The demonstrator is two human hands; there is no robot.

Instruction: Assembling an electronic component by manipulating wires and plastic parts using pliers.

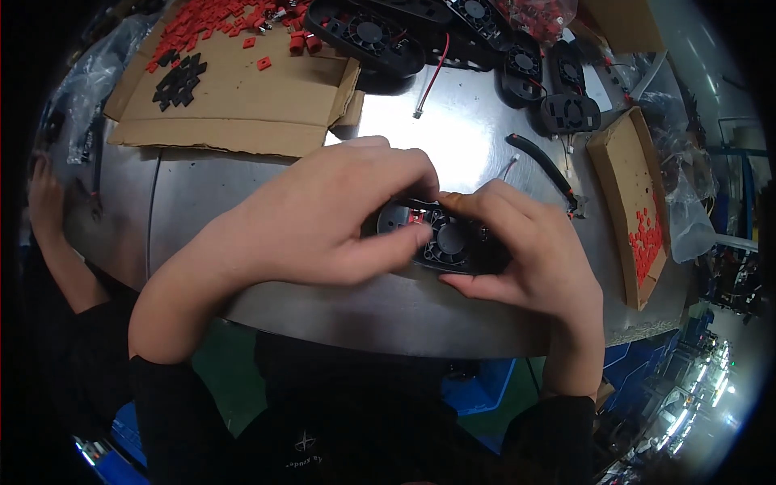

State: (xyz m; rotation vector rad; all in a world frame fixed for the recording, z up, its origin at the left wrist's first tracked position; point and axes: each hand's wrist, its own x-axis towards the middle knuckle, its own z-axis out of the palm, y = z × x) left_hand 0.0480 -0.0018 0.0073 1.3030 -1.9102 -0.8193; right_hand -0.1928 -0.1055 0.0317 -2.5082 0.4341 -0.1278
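Head view: gripping, with left hand (335,214) and right hand (529,246), a fan housing (449,239), likely light, stiff, best held by rim (436,267).

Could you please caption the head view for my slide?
Left hand and right hand hold a black fan housing at a metal table, near red pieces in cardboard trays.

The right hand (533,242) grips a black fan (449,237) on a metal table (339,315); the left hand (339,210) curls over the fan's left end. Beyond the fan lie more black fans (368,32) and a red-and-black wire (436,73). Left of the fan, farther off, a cardboard tray (267,105) holds red pieces (202,24) and black pieces (179,83); right of it are pliers (550,166) and a cardboard box (618,162).
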